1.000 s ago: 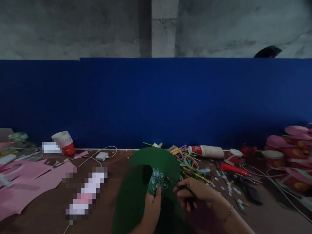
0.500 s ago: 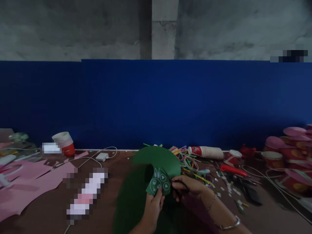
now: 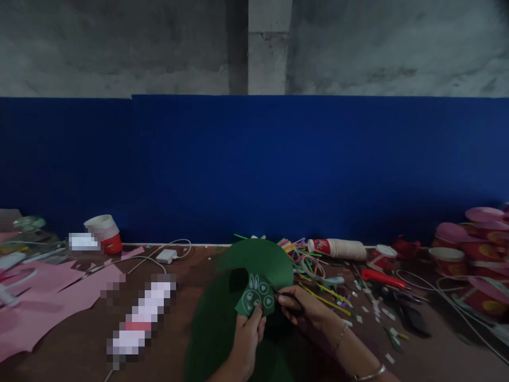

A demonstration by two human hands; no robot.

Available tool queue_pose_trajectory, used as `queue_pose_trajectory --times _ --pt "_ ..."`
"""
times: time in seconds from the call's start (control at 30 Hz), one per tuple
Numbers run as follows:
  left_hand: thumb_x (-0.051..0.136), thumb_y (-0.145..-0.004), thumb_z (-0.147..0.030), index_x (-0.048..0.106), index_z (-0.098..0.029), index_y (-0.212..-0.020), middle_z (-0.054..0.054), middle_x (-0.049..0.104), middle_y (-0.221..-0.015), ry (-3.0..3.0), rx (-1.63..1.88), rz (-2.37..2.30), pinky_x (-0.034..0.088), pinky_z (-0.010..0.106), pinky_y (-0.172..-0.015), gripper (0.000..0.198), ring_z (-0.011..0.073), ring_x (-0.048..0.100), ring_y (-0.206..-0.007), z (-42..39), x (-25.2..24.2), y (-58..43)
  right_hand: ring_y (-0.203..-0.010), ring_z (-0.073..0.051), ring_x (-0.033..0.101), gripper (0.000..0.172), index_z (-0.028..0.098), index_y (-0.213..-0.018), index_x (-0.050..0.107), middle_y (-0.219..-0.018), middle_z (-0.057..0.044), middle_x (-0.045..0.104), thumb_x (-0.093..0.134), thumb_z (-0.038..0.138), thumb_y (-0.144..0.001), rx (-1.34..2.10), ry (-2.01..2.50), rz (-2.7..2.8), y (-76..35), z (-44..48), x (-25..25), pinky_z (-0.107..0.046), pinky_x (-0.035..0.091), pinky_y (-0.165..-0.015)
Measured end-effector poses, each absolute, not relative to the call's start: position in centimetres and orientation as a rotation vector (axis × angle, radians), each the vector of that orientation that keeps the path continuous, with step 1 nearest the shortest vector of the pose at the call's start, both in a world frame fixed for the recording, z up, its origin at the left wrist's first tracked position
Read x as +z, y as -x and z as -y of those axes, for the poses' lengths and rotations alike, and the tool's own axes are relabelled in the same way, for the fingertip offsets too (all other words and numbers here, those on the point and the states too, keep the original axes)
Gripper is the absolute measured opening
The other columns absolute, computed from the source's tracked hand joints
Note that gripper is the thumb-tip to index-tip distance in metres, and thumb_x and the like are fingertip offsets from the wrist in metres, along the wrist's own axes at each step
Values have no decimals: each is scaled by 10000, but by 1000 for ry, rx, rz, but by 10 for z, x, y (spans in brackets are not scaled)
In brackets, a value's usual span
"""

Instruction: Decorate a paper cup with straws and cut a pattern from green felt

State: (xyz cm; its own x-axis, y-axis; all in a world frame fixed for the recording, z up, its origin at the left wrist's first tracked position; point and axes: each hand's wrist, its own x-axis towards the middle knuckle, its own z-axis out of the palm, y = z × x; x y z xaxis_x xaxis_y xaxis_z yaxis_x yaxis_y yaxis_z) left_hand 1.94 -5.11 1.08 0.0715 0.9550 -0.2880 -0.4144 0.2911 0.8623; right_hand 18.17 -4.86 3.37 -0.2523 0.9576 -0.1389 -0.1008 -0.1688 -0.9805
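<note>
Between thumb and fingers, my left hand [image 3: 249, 331] pinches a small piece of green paper [image 3: 250, 298]. White line drawings show on it: a face with long ears and round shapes with hearts inside. A pair of black-handled scissors [image 3: 292, 298] is in my right hand [image 3: 304, 306], its fingers closed round the handles. The blades lie at the right edge of the green piece; how far they are apart I cannot make out. Beneath both hands, a large curled green sheet [image 3: 214, 323] rests on the table, partly hidden by my arms.
Pink paper [image 3: 75, 297] spreads over the left. Stacked paper cups [image 3: 109, 239] stand behind it, near a white charger [image 3: 166, 257]. Colourful strips [image 3: 314, 273], a lying cup stack [image 3: 338, 249], a red-handled tool [image 3: 384, 278], paper scraps and pink-topped cups [image 3: 483, 249] crowd the right.
Both hands have shifted slightly left with the green piece and the scissors. My right hand has turned a little, and the scissors still meet the paper's right side.
</note>
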Motion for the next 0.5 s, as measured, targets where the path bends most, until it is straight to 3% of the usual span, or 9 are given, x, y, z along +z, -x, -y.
queue_pose_trajectory --times 0.27,0.5 --pt "803 -491 -432 610 -193 -851 -46 572 -598 -649 1176 -982 379 148 -434 473 62 514 -464 50 9 -17 -357 -36 374 381 150 -591 515 -455 54 486 647 489 -702 1543 1093 1348 -184 36 32 -176 237 -365" --pt "810 -495 -412 604 -195 -867 -36 602 -646 -643 1150 -964 382 148 -447 478 72 543 -501 53 6 -18 -370 -48 424 322 148 -680 563 -475 54 522 661 455 -686 1669 1040 1275 -193 27 32 -166 249 -353"
